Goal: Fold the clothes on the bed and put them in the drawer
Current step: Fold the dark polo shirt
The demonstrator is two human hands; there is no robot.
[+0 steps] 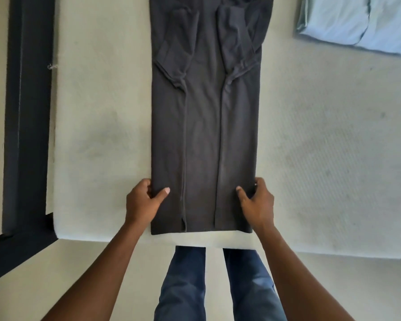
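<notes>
A dark bed frame point(26, 112) is seen along the left edge of the bed point(102, 112), which is covered in a cream sheet. Near the bed's near edge, the left hand point(142, 202) is placed at the left side of a dark grey shirt point(204, 135): its thumb is laid flat on top of the cloth and its fingers are curled round the shirt's left edge, so that the cloth is pinched. The shirt is spread flat on the bed as a long narrow strip, with both sides and the short sleeves folded in toward its middle. Its hem lies just inside the near edge of the bed, and its collar end is cut off at the top of the view. The shirt's right side is pinched in the same way by the right hand point(257, 205), thumb on top and fingers curled round the edge. Toward the far right of the bed, well apart from the shirt, a light blue folded cloth point(361, 22) is laid. Below the near edge, legs in blue jeans point(183, 286) are seen.
</notes>
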